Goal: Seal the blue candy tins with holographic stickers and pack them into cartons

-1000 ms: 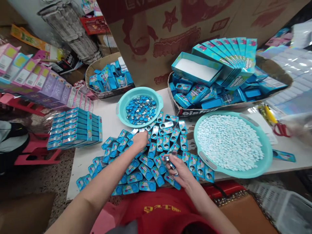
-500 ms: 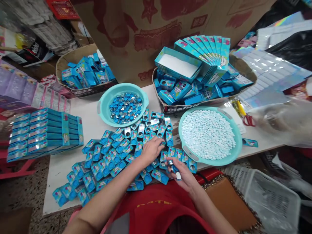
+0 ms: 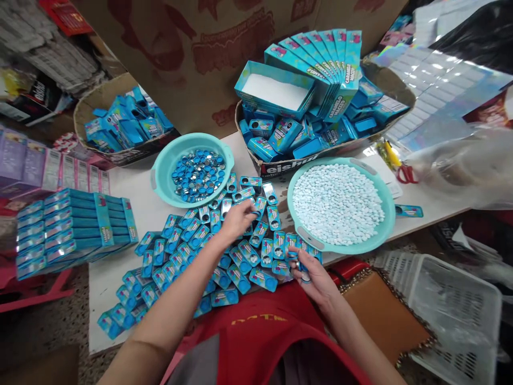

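Observation:
Many small blue tins (image 3: 188,251) lie spread over the white table (image 3: 120,214) in front of me. My left hand (image 3: 237,218) reaches over the far part of the spread, fingers curled down on one tin near the open silver ones. My right hand (image 3: 310,272) hovers at the table's near edge, fingers pinched on a few small round caps. A teal bowl of blue and silver caps (image 3: 197,172) stands beyond my left hand. A larger teal basin (image 3: 383,227) of pale blue tablets sits to the right.
A cardboard tray (image 3: 280,166) of blue tins, a fan of flat blue cartons (image 3: 324,64) and an open box sits at the back. Another tray of tins (image 3: 120,125) stands back left. Stacked blue boxes (image 3: 76,224) lie at left, red scissors (image 3: 405,174) at right, a white basket (image 3: 452,315) below.
My left hand has moved from the middle of the spread to the far tins near the cap bowl. My right hand has stayed at the near edge. The camera has swung right.

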Available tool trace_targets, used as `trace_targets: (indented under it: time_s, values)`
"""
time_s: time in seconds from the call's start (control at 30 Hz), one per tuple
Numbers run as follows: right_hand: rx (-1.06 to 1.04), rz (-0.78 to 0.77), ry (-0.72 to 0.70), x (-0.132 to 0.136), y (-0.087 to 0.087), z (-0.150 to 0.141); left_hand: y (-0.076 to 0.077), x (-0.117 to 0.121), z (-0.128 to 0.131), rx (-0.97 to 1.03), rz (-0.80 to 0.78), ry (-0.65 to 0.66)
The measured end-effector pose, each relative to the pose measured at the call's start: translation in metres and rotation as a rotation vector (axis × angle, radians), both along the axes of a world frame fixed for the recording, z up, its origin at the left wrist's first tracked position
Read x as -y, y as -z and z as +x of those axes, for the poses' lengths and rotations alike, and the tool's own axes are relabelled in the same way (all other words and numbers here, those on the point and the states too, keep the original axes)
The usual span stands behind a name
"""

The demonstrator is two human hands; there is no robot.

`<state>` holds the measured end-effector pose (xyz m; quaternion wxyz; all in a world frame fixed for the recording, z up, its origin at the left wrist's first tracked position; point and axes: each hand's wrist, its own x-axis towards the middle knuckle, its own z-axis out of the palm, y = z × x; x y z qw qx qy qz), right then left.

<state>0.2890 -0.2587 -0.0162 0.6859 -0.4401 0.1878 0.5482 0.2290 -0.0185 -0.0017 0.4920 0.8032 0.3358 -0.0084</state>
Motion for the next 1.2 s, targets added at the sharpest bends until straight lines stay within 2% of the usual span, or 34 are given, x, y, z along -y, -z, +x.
trace_targets:
  time_s: [0.07, 0.13, 0.2, 0.3, 0.37, 0.47, 0.67, 0.77, 0.83, 0.93, 1.0, 1.1, 1.2]
  values:
    - [-0.008, 0.011, -0.010, -0.001, 0.001, 0.001, -0.004, -0.018, -0.022, -0.025, -0.121, -0.120]
    - [-0.011, 0.012, -0.040, -0.004, 0.001, 0.002, -0.006, -0.028, -0.040, -0.137, -0.146, -0.144]
    - [-0.013, 0.002, -0.075, -0.008, 0.002, 0.001, -0.005, -0.027, -0.050, -0.320, -0.019, -0.036]
    - [-0.022, -0.020, -0.111, -0.015, 0.004, 0.000, -0.002, -0.016, -0.049, -0.559, 0.233, 0.128]
    - [-0.020, -0.027, -0.125, -0.019, 0.005, -0.001, 0.001, -0.009, -0.041, -0.640, 0.303, 0.149]
    - [0.000, -0.023, -0.141, -0.024, 0.006, -0.002, 0.004, -0.004, -0.029, -0.728, 0.328, 0.145]
    - [0.029, -0.027, -0.166, -0.038, 0.003, -0.006, 0.000, -0.004, -0.029, -0.764, 0.357, 0.165]
    - [0.116, -0.064, -0.220, -0.046, -0.001, -0.010, -0.006, 0.008, -0.038, -0.607, 0.345, 0.119]
    - [0.192, -0.075, -0.241, -0.050, -0.002, -0.012, -0.010, 0.021, -0.041, -0.384, 0.158, 0.078]
    - [0.262, -0.089, -0.236, -0.054, -0.001, -0.016, -0.012, 0.041, -0.042, -0.136, -0.396, 0.041]
    - [0.247, -0.097, -0.216, -0.056, 0.000, -0.018, -0.010, 0.047, -0.042, -0.084, -0.666, -0.013]
    - [0.197, -0.089, -0.190, -0.057, 0.000, -0.019, -0.006, 0.044, -0.041, -0.048, -0.814, -0.077]
    - [0.178, -0.089, -0.161, -0.057, 0.002, -0.018, -0.005, 0.041, -0.040, -0.038, -0.818, -0.061]
